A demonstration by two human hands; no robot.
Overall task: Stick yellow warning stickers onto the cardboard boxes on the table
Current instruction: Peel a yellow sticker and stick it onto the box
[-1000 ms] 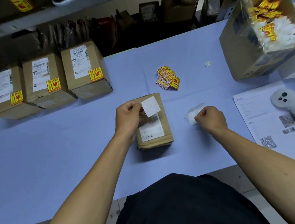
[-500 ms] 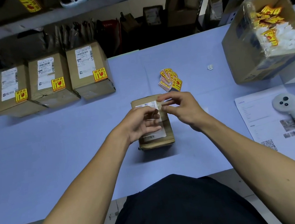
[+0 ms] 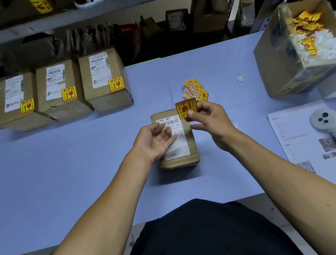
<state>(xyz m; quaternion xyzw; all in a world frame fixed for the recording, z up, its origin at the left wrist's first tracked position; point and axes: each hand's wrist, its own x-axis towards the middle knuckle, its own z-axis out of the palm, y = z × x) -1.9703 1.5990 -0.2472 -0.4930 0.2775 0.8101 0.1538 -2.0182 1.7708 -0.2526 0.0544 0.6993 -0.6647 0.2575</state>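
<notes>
Head view, looking down at a pale blue bench (image 3: 66, 180). Right hand (image 3: 212, 123) pinches a yellow warning sticker (image 3: 186, 108) between thumb and fingertips, held up in the air just above the far right corner of a small cardboard box (image 3: 180, 160). Sticker printed face toward camera, red marks on yellow, tilted slightly. Left hand (image 3: 155, 142) palm up, fingers loosely spread and relaxed, holding nothing, over the near-left part of that box's white shipping label (image 3: 176, 139). Cannot tell if the fingers touch the label.

Small box lies flat around the middle of the bench, closer to the near edge than the far one, no yellow sticker visible on it.

Loose pile of yellow stickers (image 3: 195, 90) on the bench just beyond the box, toward the far edge. Tiny white scrap (image 3: 240, 78) further right of the pile.

Row of four cardboard boxes (image 3: 60, 92) along the far left edge, side by side and touching, each with a white label and a yellow sticker at its near right corner.

Large open carton (image 3: 279, 68) at the far right corner, tipped toward camera, holding yellow stickers and white backing papers.

White printed sheet (image 3: 308, 146) at the near right edge, QR code on it, with a white handheld controller (image 3: 329, 128) lying on top.

Person's dark shirt at the near edge, both forearms bare.
</notes>
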